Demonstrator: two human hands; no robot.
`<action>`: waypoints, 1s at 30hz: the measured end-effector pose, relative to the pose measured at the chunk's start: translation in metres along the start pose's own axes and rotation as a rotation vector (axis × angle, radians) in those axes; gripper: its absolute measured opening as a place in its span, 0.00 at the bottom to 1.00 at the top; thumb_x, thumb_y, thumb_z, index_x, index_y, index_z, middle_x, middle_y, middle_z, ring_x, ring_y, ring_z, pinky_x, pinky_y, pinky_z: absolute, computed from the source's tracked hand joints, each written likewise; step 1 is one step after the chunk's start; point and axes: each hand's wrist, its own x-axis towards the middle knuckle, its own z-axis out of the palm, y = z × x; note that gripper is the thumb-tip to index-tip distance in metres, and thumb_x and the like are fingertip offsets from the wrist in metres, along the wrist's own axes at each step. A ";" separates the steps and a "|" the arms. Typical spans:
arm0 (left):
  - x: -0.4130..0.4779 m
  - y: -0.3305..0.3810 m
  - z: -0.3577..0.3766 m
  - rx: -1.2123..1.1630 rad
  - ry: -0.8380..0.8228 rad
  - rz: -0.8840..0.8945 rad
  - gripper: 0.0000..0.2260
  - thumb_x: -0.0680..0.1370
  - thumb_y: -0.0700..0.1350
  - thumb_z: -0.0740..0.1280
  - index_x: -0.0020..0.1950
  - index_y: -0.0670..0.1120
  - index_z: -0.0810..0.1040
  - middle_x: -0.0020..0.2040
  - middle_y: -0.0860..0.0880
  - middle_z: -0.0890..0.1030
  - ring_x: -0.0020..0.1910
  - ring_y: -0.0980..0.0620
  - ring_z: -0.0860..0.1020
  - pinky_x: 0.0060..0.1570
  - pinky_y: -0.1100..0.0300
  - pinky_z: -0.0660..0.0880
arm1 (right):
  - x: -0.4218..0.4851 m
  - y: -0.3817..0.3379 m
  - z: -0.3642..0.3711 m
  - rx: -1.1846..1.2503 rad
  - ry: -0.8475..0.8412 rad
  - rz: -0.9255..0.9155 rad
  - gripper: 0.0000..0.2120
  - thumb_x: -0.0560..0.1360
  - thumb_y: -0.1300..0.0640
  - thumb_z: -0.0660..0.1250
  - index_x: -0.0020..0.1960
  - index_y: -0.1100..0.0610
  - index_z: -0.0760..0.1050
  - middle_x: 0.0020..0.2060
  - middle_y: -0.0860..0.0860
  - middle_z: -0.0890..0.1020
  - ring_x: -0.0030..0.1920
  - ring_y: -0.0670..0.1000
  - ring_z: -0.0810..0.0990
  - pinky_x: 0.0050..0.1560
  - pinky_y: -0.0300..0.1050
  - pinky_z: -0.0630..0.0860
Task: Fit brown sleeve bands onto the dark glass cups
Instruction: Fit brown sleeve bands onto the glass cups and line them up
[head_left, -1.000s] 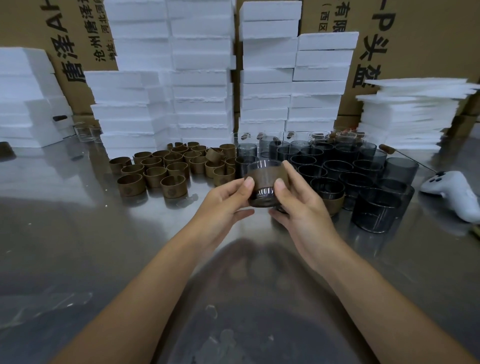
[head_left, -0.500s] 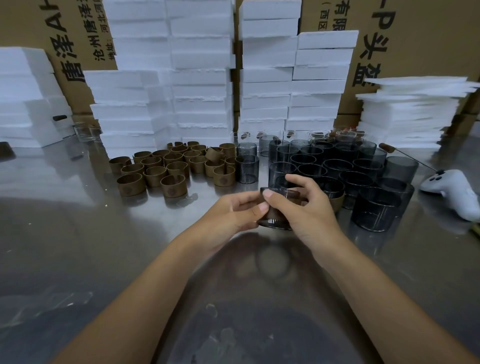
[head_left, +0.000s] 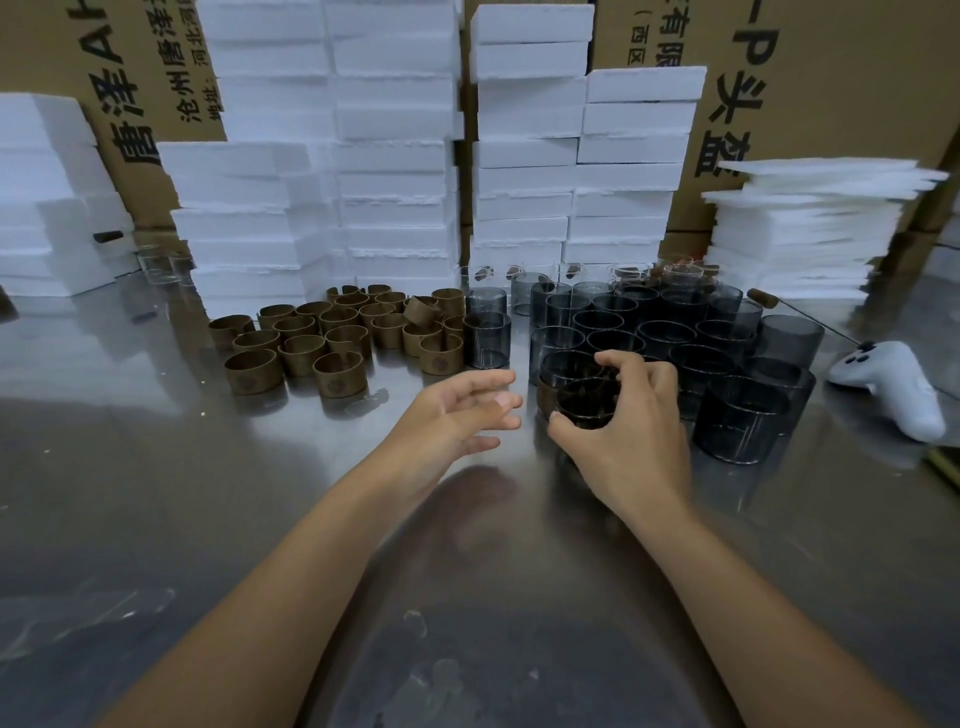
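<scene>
My right hand grips a dark glass cup with a brown sleeve band on it, upright at the near left edge of a cluster of bare dark glass cups. Whether it stands on the table I cannot tell. Just to its left my left hand hovers with relaxed fingers, holding nothing. A group of loose brown sleeve bands stands on the metal table further left. One separate dark cup stands beside the bands.
Stacks of white foam blocks and cardboard boxes line the back. A white game controller lies at the right. Thin foam sheets are piled at the back right. Clear glasses stand behind the dark cups.
The banded cup went from held up in both hands to down and right at the cluster's edge. My left hand let go and opened; my right hand still grips the cup.
</scene>
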 end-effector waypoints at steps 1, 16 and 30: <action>0.000 0.000 0.000 -0.002 0.002 0.002 0.09 0.77 0.43 0.67 0.56 0.53 0.78 0.48 0.55 0.84 0.50 0.54 0.82 0.52 0.59 0.76 | 0.000 0.000 0.000 -0.011 -0.018 -0.037 0.30 0.69 0.49 0.73 0.67 0.49 0.66 0.57 0.46 0.66 0.55 0.52 0.75 0.41 0.43 0.69; -0.001 0.001 0.000 -0.009 0.008 0.020 0.09 0.78 0.42 0.66 0.56 0.52 0.78 0.45 0.54 0.84 0.48 0.55 0.83 0.52 0.59 0.76 | 0.011 0.009 0.002 -0.399 -0.109 -0.174 0.28 0.80 0.44 0.57 0.76 0.53 0.58 0.73 0.50 0.67 0.77 0.49 0.47 0.74 0.57 0.41; -0.001 -0.005 -0.007 0.007 0.073 -0.002 0.08 0.78 0.41 0.66 0.55 0.52 0.78 0.43 0.54 0.85 0.45 0.56 0.83 0.47 0.62 0.77 | 0.009 0.014 -0.014 -0.337 0.143 -0.073 0.23 0.78 0.46 0.63 0.68 0.56 0.70 0.65 0.55 0.72 0.72 0.55 0.61 0.72 0.59 0.53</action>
